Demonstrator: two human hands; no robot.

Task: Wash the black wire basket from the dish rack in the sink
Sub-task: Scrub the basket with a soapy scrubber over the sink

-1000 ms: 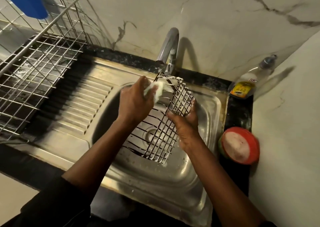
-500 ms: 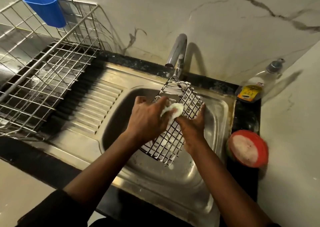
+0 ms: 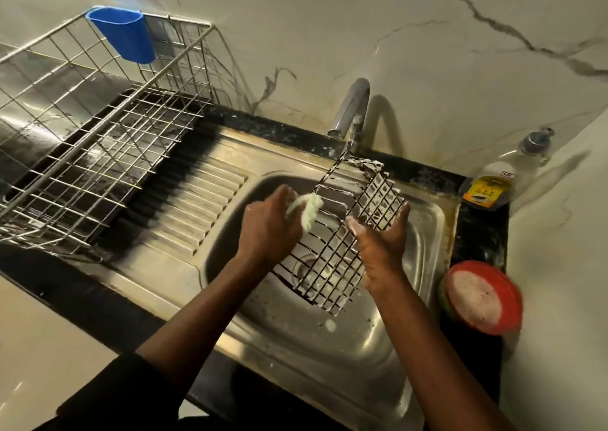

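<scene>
I record my left hand (image 3: pixel 271 230) clenched round a soapy sponge (image 3: pixel 307 212) against the basket (image 3: pixel 334 254), my right hand (image 3: pixel 383 243) grasping its side over the sink (image 3: pixel 362 348).

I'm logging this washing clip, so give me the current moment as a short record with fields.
basket: black wire basket, tilted over the sink, foamy
scrubbing: left hand presses a soapy scrub pad on the wires
holding: right hand grips the basket's right side
water: tap, no stream visible
nearby: dish rack, soap bottle, red tub
</scene>
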